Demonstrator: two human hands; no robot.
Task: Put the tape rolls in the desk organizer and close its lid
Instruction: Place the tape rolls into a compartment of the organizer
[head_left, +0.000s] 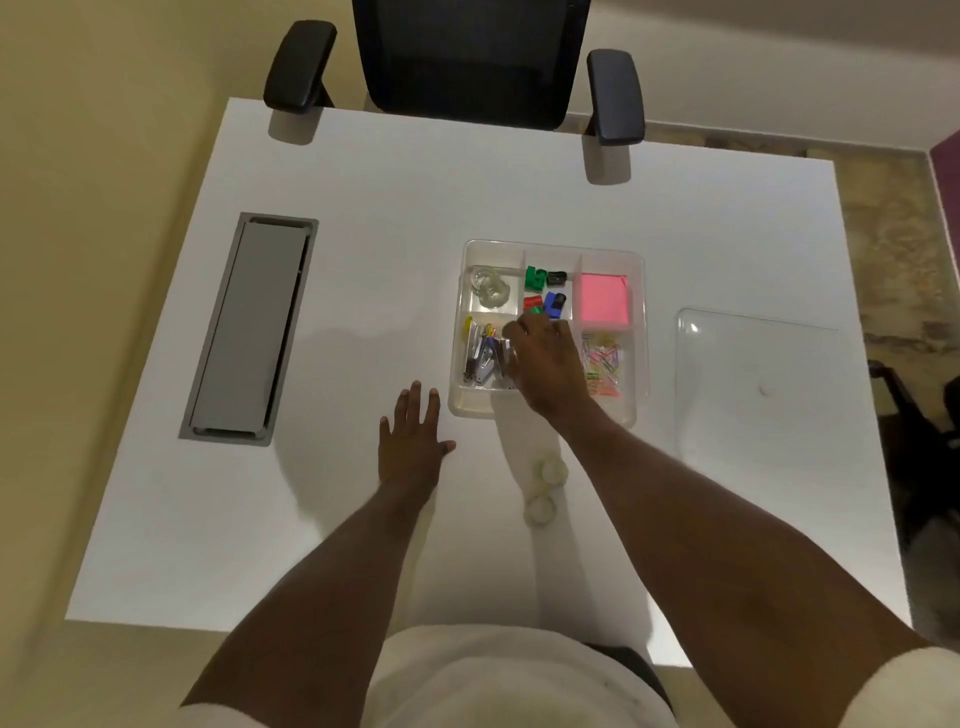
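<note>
Item: white counter (363, 218), viewed from its near edge outward. Nearest, toward the middle of the near half, two clear tape rolls (545, 488) are seen lying flat and just beside each other, not yet stowed; the right forearm passes above them. Beyond these, the left hand (410, 447) is laid flat on the counter, fingers spread, nothing held, just beside the near left corner of the desk organizer (640, 332). The right hand (540, 358) is reached into the organizer's middle, its grip curled downward; whether anything is held cannot be told. Contents recorded: staplers and metal items (480, 353) in the near left compartment, coloured paper clips (602, 361) near right, clear tape rolls already stowed (487, 287) in the far left compartment, coloured sharpeners (544, 291) far middle, pink sticky notes (604, 298) far right. The transparent lid (758, 384) is laid flat near the right edge, apart from the organizer. A grey cable hatch (249, 332) is set near the left edge; a black chair (467, 62) stands at the far edge. Handling advice: the loose rolls are best lifted singly and set with the stowed tape, low enough for the lid to seat flush.
</note>
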